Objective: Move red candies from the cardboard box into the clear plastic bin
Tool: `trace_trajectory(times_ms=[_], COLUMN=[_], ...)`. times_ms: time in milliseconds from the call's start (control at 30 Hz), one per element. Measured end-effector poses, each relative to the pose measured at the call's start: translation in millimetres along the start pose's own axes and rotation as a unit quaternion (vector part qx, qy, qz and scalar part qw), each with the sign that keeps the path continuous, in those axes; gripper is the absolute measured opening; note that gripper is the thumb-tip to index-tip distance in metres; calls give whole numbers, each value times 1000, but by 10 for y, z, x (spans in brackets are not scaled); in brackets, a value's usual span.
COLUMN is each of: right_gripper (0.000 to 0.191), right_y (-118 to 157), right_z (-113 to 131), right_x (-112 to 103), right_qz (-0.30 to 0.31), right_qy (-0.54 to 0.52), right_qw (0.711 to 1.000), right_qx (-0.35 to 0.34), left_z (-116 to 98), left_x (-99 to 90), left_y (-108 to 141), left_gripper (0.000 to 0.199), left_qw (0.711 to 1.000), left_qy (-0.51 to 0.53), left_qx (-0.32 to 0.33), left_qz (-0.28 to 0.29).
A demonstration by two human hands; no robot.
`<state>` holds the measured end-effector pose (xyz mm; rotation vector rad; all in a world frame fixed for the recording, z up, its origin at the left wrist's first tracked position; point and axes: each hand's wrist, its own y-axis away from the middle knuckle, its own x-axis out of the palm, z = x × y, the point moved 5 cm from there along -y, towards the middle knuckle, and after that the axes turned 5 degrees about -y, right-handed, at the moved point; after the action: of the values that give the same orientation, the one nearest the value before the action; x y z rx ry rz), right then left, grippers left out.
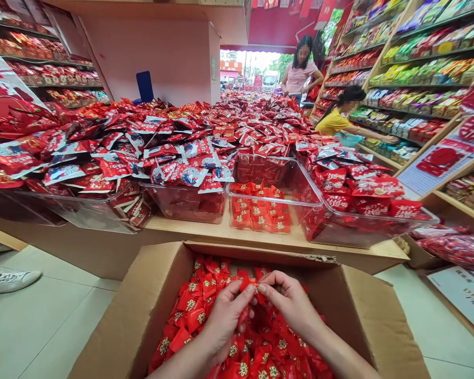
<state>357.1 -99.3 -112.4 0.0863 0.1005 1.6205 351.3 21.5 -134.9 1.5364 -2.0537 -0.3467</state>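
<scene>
Both my hands meet over an open cardboard box [142, 310] full of small red packets [191, 305] printed with gold characters. My left hand [233, 310] is closed, its thumb and fingers pinching a red packet [245, 283]. From the other side, the thumb and forefinger of my right hand [286, 297] pinch the same packet's edge. My fingers cover most of that packet. Just beyond the box, a clear plastic bin [308, 181] holds a layer of similar red packets [260, 210] laid in rows.
Overfilled bins of red and white wrapped packets [189, 158] line the wooden counter. Another clear bin [367, 226] stands at the right. Two people, one in a pink shirt [300, 76] and one in a yellow shirt [334, 122], are beside the right shelves [430, 84]. A white shoe [13, 281] shows at left.
</scene>
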Motion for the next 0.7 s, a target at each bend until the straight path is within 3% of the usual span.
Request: trace_trajectory(times_ms=[233,367,567,700], right_gripper=[27,31,31,25], right_y=[17,-4,18,6], right_z=[20,12,-9,-55], right_x=[-4,-3,92,51], right_qz=[6,14,72,26], right_qy=[-5,-72,-137,-116], right_qw=[1000,997,987,992], right_qx=[-16,24,48,33], left_z=[-30,-77,-193,-54], left_x=[-44,-52,-67,-45], left_y=[-42,-74,-75,-83], left_gripper=[24,22,18,26], left_qw=[999,998,979,992], left_qy=[16,17,-95,6], left_qx=[34,40,182,121], left_qz=[-36,-50,-4,21])
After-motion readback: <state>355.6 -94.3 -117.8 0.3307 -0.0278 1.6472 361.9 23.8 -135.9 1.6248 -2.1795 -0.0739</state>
